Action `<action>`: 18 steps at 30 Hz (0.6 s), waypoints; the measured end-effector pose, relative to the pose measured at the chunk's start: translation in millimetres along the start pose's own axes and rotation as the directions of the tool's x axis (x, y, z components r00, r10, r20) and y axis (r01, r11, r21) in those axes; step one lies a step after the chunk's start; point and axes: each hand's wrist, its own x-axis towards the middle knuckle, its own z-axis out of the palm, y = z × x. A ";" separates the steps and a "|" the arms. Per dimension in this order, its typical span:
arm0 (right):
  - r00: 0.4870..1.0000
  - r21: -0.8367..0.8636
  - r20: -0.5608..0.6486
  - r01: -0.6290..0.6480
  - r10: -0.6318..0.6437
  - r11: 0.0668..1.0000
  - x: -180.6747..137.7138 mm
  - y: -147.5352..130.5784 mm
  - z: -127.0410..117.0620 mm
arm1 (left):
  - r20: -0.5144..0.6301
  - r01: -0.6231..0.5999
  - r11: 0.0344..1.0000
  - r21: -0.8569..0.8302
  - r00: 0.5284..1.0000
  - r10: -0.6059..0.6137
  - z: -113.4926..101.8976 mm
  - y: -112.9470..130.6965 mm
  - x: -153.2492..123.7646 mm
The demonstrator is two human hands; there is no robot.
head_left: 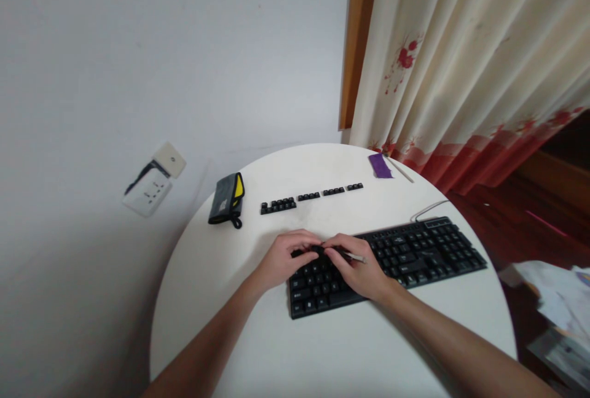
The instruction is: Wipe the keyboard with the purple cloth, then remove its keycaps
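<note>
Black wired keyboard (pixel 415 257) lies at the near right of the round white table (pixel 322 349), cable running off its far edge. Left hand (pixel 281 260) curled, fingertips on the upper-left keys. Right hand (pixel 357 272) grips a thin metal tool (pixel 354 257). Removed keycaps (pixel 310 197) sit in a row beyond.

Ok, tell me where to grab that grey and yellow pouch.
Take the grey and yellow pouch across its long sides, coming from above. It lies flat on the white table, apart from the keycap rows, with bare table on either side for the fingers.
</note>
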 end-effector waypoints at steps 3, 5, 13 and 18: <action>1.000 -0.003 -0.009 -0.007 0.007 1.000 0.8 -1.1 -0.3 | 0.002 -0.062 0.998 -0.007 0.998 0.062 -0.6 -3.6 0.9; 1.000 -0.005 -0.012 -0.009 0.009 1.000 1.0 -1.8 -0.6 | -0.004 -0.059 0.998 -0.028 0.998 0.059 -0.3 -5.6 1.2; 0.999 -0.026 -0.042 -0.010 0.009 1.000 0.4 -3.7 -1.1 | -0.058 -0.033 0.998 0.046 0.998 0.036 1.0 -3.4 -0.8; 0.998 -0.014 -0.049 -0.032 0.031 0.999 0.1 -2.6 -0.5 | -0.058 -0.010 0.998 0.061 0.998 0.014 -0.3 -4.3 -2.2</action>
